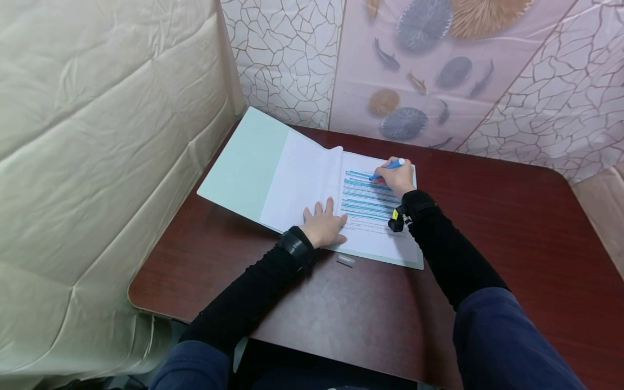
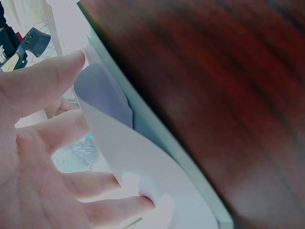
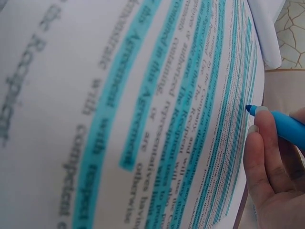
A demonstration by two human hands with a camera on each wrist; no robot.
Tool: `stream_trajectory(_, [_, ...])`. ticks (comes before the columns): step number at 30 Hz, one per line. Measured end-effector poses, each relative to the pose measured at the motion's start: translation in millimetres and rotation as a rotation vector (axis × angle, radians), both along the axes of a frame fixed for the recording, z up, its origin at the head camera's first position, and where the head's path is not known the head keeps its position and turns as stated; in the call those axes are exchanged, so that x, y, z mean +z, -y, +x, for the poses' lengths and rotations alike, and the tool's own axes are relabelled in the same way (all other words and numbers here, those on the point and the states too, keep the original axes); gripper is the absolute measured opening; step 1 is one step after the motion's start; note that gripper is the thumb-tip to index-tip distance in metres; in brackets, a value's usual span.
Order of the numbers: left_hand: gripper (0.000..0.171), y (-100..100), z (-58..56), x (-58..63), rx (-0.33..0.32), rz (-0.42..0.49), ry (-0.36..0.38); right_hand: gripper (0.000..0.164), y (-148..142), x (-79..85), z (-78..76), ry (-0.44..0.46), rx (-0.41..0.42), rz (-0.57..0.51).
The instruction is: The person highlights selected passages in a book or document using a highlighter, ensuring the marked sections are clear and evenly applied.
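Observation:
A pale green folder (image 1: 248, 157) lies spread on the table with a printed page (image 1: 375, 238) on its right side. Many text lines on that page carry blue-green highlighter strokes. My right hand (image 1: 398, 177) pinches a blue highlighter (image 3: 288, 128), its dark tip at the upper lines of the page. Across the inner fold, my left hand (image 1: 324, 225) rests with fingers spread on the turned-over white sheets (image 1: 302, 179). In the left wrist view, the fingers (image 2: 100, 183) lie against a curled sheet (image 2: 128, 148) near the folder's edge.
A small translucent cap (image 1: 346, 260) lies on the dark red-brown table (image 1: 512, 233), just off the folder's near edge. Cream padded fabric (image 1: 107, 162) hangs along the left side. Behind the table stands a patterned wall covering (image 1: 287, 59).

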State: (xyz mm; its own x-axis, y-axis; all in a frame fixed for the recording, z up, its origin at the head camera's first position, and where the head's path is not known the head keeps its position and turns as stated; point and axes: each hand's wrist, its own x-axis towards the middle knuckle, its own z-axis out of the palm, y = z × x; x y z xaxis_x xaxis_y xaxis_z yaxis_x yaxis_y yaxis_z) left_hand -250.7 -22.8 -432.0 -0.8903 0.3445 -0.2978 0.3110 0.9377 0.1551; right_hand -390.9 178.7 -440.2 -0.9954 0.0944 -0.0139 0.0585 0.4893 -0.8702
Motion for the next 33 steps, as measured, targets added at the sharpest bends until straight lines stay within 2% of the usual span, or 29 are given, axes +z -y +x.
stream_trajectory(14, [0.059, 0.9, 0.1, 1.1, 0.000, -0.002, -0.003, 0.014, -3.5, 0.6, 1.2, -0.015, 0.020, -0.022])
stream_trajectory(33, [0.059, 1.2, 0.4, 0.7, -0.005, -0.006, 0.002, 0.015, -5.0, 0.9, 1.1, 0.002, -0.001, -0.012])
